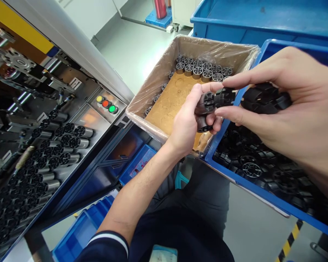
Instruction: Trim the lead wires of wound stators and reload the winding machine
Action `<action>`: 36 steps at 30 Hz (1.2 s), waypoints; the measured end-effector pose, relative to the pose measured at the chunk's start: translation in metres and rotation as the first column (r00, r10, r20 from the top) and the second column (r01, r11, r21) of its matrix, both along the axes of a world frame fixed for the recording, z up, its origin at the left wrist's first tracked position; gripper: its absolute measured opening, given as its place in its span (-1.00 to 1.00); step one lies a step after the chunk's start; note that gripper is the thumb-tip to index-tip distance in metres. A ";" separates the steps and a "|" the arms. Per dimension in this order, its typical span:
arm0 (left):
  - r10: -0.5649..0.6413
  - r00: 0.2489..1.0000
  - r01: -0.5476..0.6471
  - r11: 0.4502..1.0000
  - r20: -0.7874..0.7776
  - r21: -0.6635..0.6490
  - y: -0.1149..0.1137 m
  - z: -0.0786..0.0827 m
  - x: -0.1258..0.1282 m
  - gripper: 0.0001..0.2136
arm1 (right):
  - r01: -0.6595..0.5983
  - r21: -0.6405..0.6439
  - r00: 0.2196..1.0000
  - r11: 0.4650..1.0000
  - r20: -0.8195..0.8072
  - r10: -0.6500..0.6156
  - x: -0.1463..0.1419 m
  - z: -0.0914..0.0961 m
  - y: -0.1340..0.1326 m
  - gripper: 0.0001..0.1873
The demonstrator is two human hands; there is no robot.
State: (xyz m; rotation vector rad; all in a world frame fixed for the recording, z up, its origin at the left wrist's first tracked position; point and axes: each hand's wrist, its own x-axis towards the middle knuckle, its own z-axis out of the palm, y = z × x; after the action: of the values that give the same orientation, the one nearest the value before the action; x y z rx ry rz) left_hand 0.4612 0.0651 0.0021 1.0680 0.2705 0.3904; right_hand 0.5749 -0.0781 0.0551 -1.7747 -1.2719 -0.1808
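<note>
My left hand (184, 125) is closed around metal cylinders with black slotted ends; one cylinder (206, 103) lies above another (203, 123). Between the thumb and forefinger of my right hand (303, 98) is a black plastic slotted insert (225, 96), up against the open end of the upper cylinder. More black plastic inserts (265, 98) sit in my right palm. Both hands are over the right side of a plastic-lined cardboard box (150, 85). Inside it, finished-looking cylinders (197, 71) stand in rows beside a brown cardboard sheet (168, 103).
A blue bin (229, 173) at right holds many loose black inserts (251, 169). Behind it stands a larger blue bin (224, 31). At left, a machine bench carries many cylinders (82, 131) near yellow, red and green buttons (106, 104). Blue trays (79, 227) sit low at left.
</note>
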 end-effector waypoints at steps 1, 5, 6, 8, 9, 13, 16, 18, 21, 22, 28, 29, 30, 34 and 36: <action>-0.002 0.999 0.002 1.000 0.035 -0.005 0.000 -0.003 -0.001 -0.35 | -0.012 -0.004 1.000 1.000 -0.010 0.012 -0.001 0.000 0.000 -0.73; 0.014 0.992 -0.018 0.999 0.122 0.029 -0.001 -0.011 -0.003 -0.38 | -0.062 0.002 0.996 0.998 -0.056 0.062 -0.004 0.000 0.000 -0.68; 0.025 0.992 -0.032 0.998 0.121 0.054 -0.001 -0.012 -0.002 -0.37 | -0.064 0.003 0.996 0.998 -0.060 0.064 -0.004 -0.001 0.000 -0.68; 0.034 0.994 -0.044 0.995 0.107 0.093 -0.002 -0.011 -0.002 -0.37 | -0.051 0.013 0.997 0.999 -0.059 0.051 -0.004 -0.001 -0.001 -0.71; 0.034 0.995 -0.043 0.994 0.094 0.102 -0.002 -0.010 -0.002 -0.39 | -0.039 0.006 0.998 0.999 -0.058 0.040 -0.005 -0.001 -0.001 -0.74; 0.029 0.998 -0.034 0.994 0.047 0.103 -0.002 -0.003 -0.004 -0.48 | -0.035 -0.022 0.996 0.999 -0.084 0.033 -0.006 0.000 -0.001 -0.82; 0.016 1.000 -0.017 0.992 0.002 0.126 -0.002 0.002 -0.008 -0.53 | -0.044 -0.011 0.993 0.999 -0.109 0.042 -0.005 -0.002 0.000 -0.85; 0.007 0.999 -0.002 0.987 -0.035 0.160 -0.002 0.006 -0.010 -0.57 | -0.044 0.001 0.991 0.999 -0.123 0.044 -0.004 -0.005 0.001 -0.83; 0.007 0.999 0.003 0.984 -0.053 0.181 -0.004 0.012 -0.014 -0.64 | -0.041 0.022 0.988 0.999 -0.149 0.044 -0.003 -0.008 0.002 -0.75; 0.011 0.999 -0.003 0.984 -0.046 0.176 -0.005 0.014 -0.015 -0.68 | -0.036 0.025 0.986 0.999 -0.159 0.040 -0.003 -0.008 0.002 -0.75; -0.008 0.998 0.005 0.999 0.069 0.044 -0.003 0.013 -0.009 -0.74 | -0.073 -0.005 0.983 0.997 -0.171 0.071 0.000 0.001 0.000 -0.81; 0.024 0.996 -0.026 1.000 0.086 0.016 -0.002 0.011 -0.007 -0.72 | -0.042 -0.008 0.988 0.999 -0.149 0.040 0.002 0.001 0.000 -0.77; 0.067 0.993 -0.067 0.998 0.094 0.002 -0.001 0.010 -0.006 -0.72 | 0.002 -0.002 0.992 1.000 -0.129 -0.003 0.004 0.001 -0.001 -0.74; 0.182 0.979 -0.193 0.974 0.096 0.118 -0.008 0.011 -0.008 -0.86 | 0.098 0.069 0.981 0.993 -0.174 -0.085 0.012 -0.006 0.001 -0.74; 0.161 0.980 -0.185 0.953 0.114 0.238 -0.016 0.012 -0.011 -0.78 | 0.121 0.096 0.976 0.988 -0.192 -0.101 0.014 -0.013 0.003 -0.77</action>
State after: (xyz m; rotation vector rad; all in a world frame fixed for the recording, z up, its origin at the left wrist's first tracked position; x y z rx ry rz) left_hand 0.4504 0.0487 0.0146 1.2717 0.2363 0.6436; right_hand 0.5886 -0.0749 0.0423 -1.7282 -1.0115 -0.1393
